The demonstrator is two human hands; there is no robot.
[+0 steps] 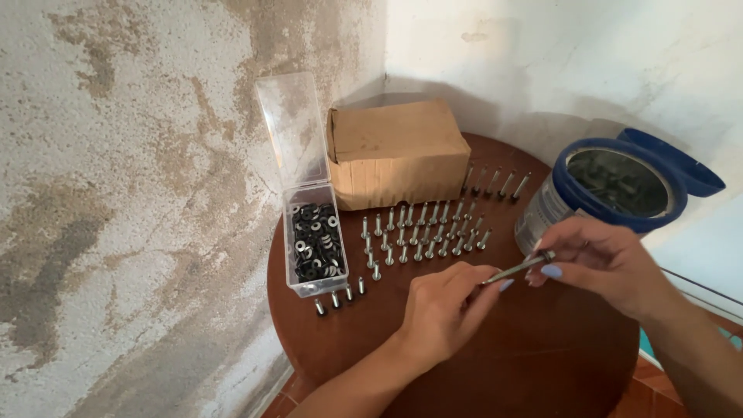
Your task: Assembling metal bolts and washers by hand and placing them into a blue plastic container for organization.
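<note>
Both hands meet over the round table: the left hand pinches the screw by its tip, the right hand grips its head, holding it level beside the rows of screws.

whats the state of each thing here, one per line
clear plastic box: lid up, holds black washers
tin can: open, blue lid hanging off
cardboard box: closed
screws: standing in rows
left hand: pinching long screw
right hand: pinching its head end

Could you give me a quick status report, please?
Both hands, left and right, pinch one bolt. Bolt rows beyond, untouched. Nothing in the way.
</note>
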